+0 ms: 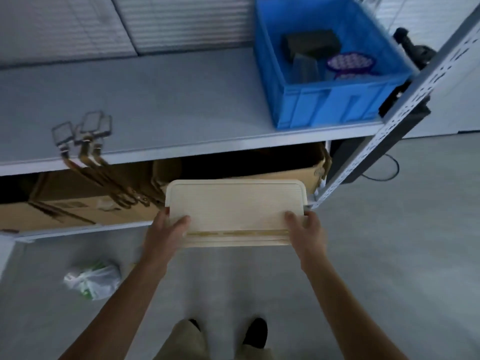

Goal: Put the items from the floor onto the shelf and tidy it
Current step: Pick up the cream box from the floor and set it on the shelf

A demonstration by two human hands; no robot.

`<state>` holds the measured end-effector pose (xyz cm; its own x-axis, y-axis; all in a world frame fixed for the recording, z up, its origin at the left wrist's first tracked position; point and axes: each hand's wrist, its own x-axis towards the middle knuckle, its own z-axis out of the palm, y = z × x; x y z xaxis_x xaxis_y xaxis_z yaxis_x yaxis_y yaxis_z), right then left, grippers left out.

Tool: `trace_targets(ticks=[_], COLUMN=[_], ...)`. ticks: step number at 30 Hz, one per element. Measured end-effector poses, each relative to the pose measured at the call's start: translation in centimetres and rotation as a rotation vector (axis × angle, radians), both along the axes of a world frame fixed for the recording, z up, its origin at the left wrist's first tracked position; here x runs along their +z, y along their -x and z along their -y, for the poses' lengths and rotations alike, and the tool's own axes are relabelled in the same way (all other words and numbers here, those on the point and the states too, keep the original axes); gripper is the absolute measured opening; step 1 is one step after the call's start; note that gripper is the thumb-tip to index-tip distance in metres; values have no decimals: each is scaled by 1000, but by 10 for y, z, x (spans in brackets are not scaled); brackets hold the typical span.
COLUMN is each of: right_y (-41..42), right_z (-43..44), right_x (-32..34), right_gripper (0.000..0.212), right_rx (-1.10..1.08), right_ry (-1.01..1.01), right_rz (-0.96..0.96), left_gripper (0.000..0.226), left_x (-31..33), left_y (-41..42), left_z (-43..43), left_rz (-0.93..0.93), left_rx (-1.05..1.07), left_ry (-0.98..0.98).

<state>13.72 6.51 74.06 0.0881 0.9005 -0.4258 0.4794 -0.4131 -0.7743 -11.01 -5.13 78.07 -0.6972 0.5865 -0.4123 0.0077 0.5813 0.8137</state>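
Observation:
I hold a flat cream-coloured tray (235, 206) level in front of the shelf, just below its front edge. My left hand (167, 231) grips the tray's near left corner and my right hand (306, 229) grips its near right corner, thumbs on top. The grey shelf board (161, 105) lies above and beyond the tray. On the floor to my left sits a tied white plastic bag (92, 279) with something green inside.
A blue crate (337, 100) with dark boxes and a purple disc stands on the shelf's right end. Several badge holders (83, 131) with brown lanyards hang over the shelf's left front edge. Cardboard boxes (78, 206) fill the lower level. A perforated upright post (405, 113) rises at right.

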Motion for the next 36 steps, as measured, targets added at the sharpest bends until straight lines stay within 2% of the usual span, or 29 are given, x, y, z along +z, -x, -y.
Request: trace_targets(ticks=[4,8,11,14,16,23,28,31,34,36], right_y=[44,98,142,185,206,241,248,247,248,253], right_z=[-31,-68,-101,-132,-149,-194,-214,-225,-229,-238], right_x=[51,88,101,110,110,89,72,58,42,37], right_gripper=[49,59,57,52,50,39,47,56,67,64], right_rx=[109,203,223,218,182,129,45,18,28,72], right_ry=[-98,-175,-146,-153,-123,-21,-83,-106,-89,-48], right_rz=[-26,-11,-116,-18,40,56,-56,-69,-144,-179], left_gripper=[35,51,61,61,57,37,39,40,36,38], left_x=[41,65,70,66,61,38,29,16,8,2], left_y=[39,92,135,175,194,239,249,248,235,229], left_z=[-11,-37,-66,-100,-121,-179,-205,-211,-214,-221], left_rz=[6,-28,-22,35,54,184,268,174,218,181], left_rx=[93,133,171,158,126,58,68,130,261,255], left_ry=[-95,-144,-174,-195,-194,-197,-310,-299,-315,-328])
